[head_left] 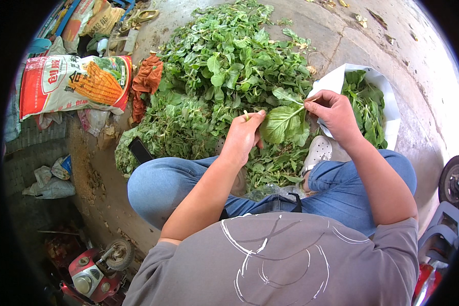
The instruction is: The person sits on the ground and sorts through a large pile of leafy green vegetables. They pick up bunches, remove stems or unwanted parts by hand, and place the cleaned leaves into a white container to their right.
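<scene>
My right hand (pixel 332 114) pinches the stem end of a small bunch of leafy greens (pixel 283 124), its broad veined leaves hanging toward the left. Close to the leaf edge is my left hand (pixel 244 134), curled, with a short pale green stem piece (pixel 246 115) poking out at the thumb and forefinger. Whether those fingers also touch the leaf is hard to tell. Beyond both hands spreads a large heap of leafy greens (pixel 229 57) on the concrete floor. Just past my right hand, a white bag (pixel 392 114) stands with its mouth wide, holding more greens (pixel 361 103).
A black phone (pixel 140 150) rests on the heap by my left knee. Leftward lie a printed fertilizer sack (pixel 76 85), an orange cloth (pixel 147 76) and plastic bags (pixel 51 183). A red vehicle (pixel 93 275) stands at lower left, a wheel (pixel 453 183) at far right.
</scene>
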`<state>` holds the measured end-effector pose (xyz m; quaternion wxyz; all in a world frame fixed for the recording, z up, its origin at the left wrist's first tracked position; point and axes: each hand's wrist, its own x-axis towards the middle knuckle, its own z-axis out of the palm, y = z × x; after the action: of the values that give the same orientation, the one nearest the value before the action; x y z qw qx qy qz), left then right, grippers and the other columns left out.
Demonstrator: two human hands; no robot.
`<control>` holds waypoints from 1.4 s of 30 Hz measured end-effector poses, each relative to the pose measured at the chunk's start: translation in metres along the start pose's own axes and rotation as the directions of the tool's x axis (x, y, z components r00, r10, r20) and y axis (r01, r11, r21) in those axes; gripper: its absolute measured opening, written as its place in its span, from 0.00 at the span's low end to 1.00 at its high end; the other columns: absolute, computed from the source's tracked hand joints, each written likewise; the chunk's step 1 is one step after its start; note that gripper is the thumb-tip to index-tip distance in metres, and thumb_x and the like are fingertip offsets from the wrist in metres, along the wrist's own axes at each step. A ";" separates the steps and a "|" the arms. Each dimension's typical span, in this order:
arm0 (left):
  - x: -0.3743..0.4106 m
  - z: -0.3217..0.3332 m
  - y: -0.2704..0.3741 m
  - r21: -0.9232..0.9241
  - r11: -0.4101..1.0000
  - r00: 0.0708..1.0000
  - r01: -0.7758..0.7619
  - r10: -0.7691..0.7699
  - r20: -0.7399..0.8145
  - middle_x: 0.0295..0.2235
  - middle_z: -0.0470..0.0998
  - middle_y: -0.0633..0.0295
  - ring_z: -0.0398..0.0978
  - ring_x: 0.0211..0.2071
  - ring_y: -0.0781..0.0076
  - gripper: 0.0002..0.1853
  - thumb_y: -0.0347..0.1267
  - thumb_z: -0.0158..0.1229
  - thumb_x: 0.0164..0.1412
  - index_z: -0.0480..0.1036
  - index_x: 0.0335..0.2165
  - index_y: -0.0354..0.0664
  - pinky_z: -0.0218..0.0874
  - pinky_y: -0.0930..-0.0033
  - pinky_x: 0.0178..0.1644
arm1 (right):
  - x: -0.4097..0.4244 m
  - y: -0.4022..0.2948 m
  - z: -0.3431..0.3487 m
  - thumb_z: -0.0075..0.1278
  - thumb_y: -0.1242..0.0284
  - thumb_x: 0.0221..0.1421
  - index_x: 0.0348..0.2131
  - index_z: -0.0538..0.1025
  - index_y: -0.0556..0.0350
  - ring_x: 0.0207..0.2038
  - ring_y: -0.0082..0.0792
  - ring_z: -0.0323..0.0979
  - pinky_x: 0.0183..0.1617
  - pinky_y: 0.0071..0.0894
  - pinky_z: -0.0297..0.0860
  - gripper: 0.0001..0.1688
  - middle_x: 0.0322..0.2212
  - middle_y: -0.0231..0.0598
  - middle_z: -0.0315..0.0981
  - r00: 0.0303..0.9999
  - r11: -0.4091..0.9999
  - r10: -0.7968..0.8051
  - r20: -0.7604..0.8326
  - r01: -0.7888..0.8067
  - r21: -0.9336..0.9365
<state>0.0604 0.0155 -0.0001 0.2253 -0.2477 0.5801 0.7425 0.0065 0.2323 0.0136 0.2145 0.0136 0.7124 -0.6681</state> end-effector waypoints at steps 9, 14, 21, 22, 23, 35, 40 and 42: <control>-0.005 0.012 0.000 0.313 0.950 0.990 -0.012 -0.033 0.136 0.20 0.71 0.72 0.62 0.18 0.86 0.20 0.40 0.67 0.44 0.74 0.33 0.37 0.50 0.82 0.21 | -0.008 -0.004 0.015 0.54 0.77 0.47 0.27 0.76 0.62 0.26 0.15 0.67 0.31 0.17 0.65 0.06 0.21 0.29 0.73 0.996 0.994 0.009 0.087 0.000 -0.110; -0.005 0.011 0.001 0.323 0.946 0.989 -0.016 -0.033 0.147 0.21 0.73 0.70 0.64 0.20 0.86 0.18 0.38 0.67 0.45 0.74 0.32 0.37 0.53 0.82 0.23 | -0.007 0.000 0.013 0.54 0.77 0.45 0.26 0.76 0.64 0.25 0.17 0.68 0.30 0.19 0.66 0.06 0.21 0.33 0.73 0.982 0.979 -0.032 0.186 0.068 -0.192; -0.006 0.017 -0.002 0.285 0.959 0.984 -0.004 -0.047 0.172 0.23 0.75 0.67 0.68 0.23 0.84 0.15 0.35 0.64 0.49 0.73 0.31 0.34 0.59 0.80 0.28 | -0.012 0.004 0.022 0.52 0.78 0.38 0.21 0.71 0.65 0.19 0.28 0.67 0.25 0.27 0.65 0.07 0.17 0.42 0.68 0.933 0.764 -0.306 0.188 0.358 -0.537; -0.001 0.016 -0.007 0.302 0.953 0.987 -0.010 -0.040 0.157 0.23 0.75 0.66 0.68 0.23 0.84 0.14 0.35 0.64 0.49 0.73 0.31 0.34 0.59 0.80 0.28 | -0.012 0.005 0.024 0.52 0.77 0.38 0.21 0.70 0.64 0.20 0.30 0.68 0.26 0.28 0.65 0.07 0.17 0.44 0.69 0.933 0.755 -0.327 0.152 0.355 -0.551; 0.001 0.016 -0.010 0.320 0.947 0.989 -0.014 -0.033 0.141 0.24 0.75 0.66 0.68 0.23 0.84 0.14 0.34 0.63 0.50 0.73 0.31 0.35 0.59 0.80 0.27 | -0.012 0.005 0.026 0.52 0.76 0.38 0.21 0.70 0.64 0.20 0.29 0.68 0.27 0.28 0.65 0.08 0.17 0.44 0.69 0.958 0.813 -0.272 0.089 0.278 -0.512; 0.003 0.001 -0.001 -0.044 0.999 0.992 0.013 -0.008 0.127 0.28 0.73 0.70 0.69 0.27 0.80 0.10 0.32 0.56 0.54 0.70 0.35 0.41 0.59 0.78 0.31 | 0.016 0.014 -0.016 0.52 0.76 0.50 0.29 0.71 0.60 0.27 0.29 0.73 0.33 0.27 0.71 0.06 0.27 0.37 0.72 0.962 0.909 0.262 -0.071 -0.222 0.353; 0.005 0.002 -0.005 -0.202 0.979 0.999 -0.026 0.020 -0.035 0.26 0.73 0.63 0.71 0.25 0.73 0.12 0.32 0.58 0.51 0.69 0.34 0.39 0.64 0.70 0.25 | 0.016 0.013 -0.017 0.50 0.74 0.51 0.32 0.70 0.61 0.31 0.30 0.73 0.38 0.28 0.70 0.09 0.29 0.39 0.73 0.960 0.889 0.278 -0.043 -0.240 0.390; 0.004 -0.001 0.000 -0.146 0.989 0.999 0.009 -0.015 -0.037 0.22 0.72 0.63 0.70 0.21 0.73 0.11 0.33 0.58 0.51 0.68 0.31 0.39 0.63 0.70 0.23 | 0.016 0.013 -0.018 0.50 0.74 0.51 0.33 0.71 0.61 0.32 0.31 0.73 0.39 0.28 0.70 0.09 0.30 0.40 0.73 0.959 0.883 0.283 -0.032 -0.248 0.399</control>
<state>0.0572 0.0146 -0.0032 0.2001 -0.2809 0.5271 0.7767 -0.0090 0.2465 -0.0037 0.2650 0.1831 0.5650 -0.7596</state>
